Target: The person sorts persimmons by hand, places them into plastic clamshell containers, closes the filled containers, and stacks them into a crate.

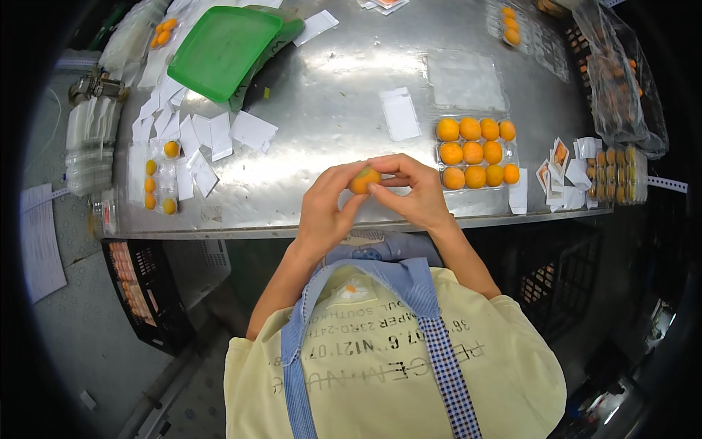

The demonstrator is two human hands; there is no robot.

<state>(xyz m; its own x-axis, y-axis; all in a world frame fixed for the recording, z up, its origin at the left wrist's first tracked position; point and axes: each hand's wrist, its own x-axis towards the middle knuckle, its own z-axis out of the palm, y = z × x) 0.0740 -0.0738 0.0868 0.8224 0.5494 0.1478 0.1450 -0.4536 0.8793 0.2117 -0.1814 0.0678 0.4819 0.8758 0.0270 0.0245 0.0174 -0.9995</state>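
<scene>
Above the near edge of the metal table, my left hand (325, 203) and my right hand (414, 192) hold one small orange fruit (363, 180) between their fingertips. A greenish patch shows on top of it. To the right of my right hand, an open clear plastic tray (465, 79) holds rows of orange fruits (472, 153), with its lid folded back, away from me. A white paper card (400, 114) lies beyond my hands. Another white card (518, 192) is partly under the tray's right side.
A green basin (224, 50) lies at the back left, near scattered white cards (220, 136). At the left, a clear tray (167, 181) holds several fruits. Stacked filled packs (619, 174) stand at the right edge. Black crates (143, 295) are below the table.
</scene>
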